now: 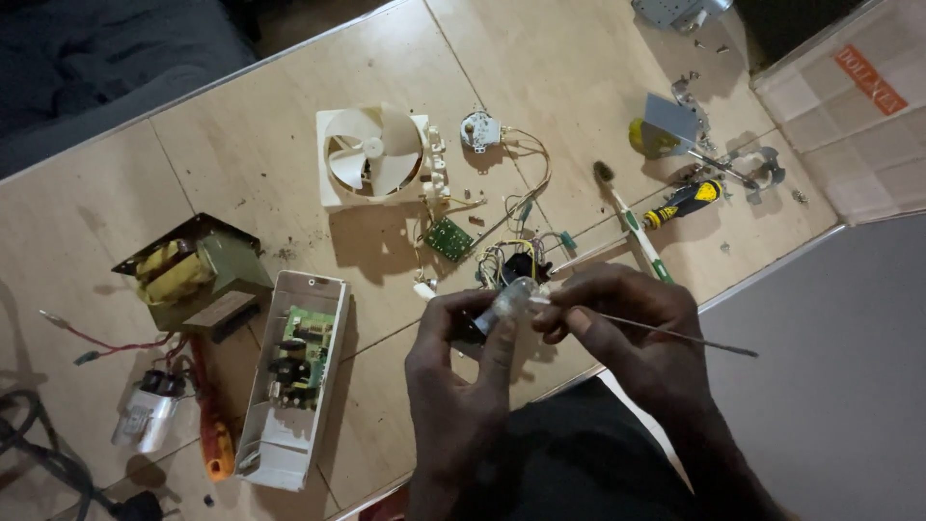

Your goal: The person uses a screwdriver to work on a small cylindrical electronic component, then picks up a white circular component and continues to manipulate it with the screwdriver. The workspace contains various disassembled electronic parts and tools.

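Observation:
My left hand (458,362) grips a small clear bulb-like part (508,301) with a dark base, held up over the table's near edge. My right hand (617,318) pinches a thin metal rod (675,334) whose tip meets the clear part; the rod's other end sticks out to the right. Just beyond my hands lies a bundle of coloured wires (511,256) with a small green circuit board (449,238).
On the wooden table (241,145) lie a white fan housing (371,154), a small round motor (479,129), a transformer (188,270), a white case holding a circuit board (289,376), a capacitor (145,410), a toothbrush (632,227), a yellow-black screwdriver (685,201) and an orange-handled tool (214,434).

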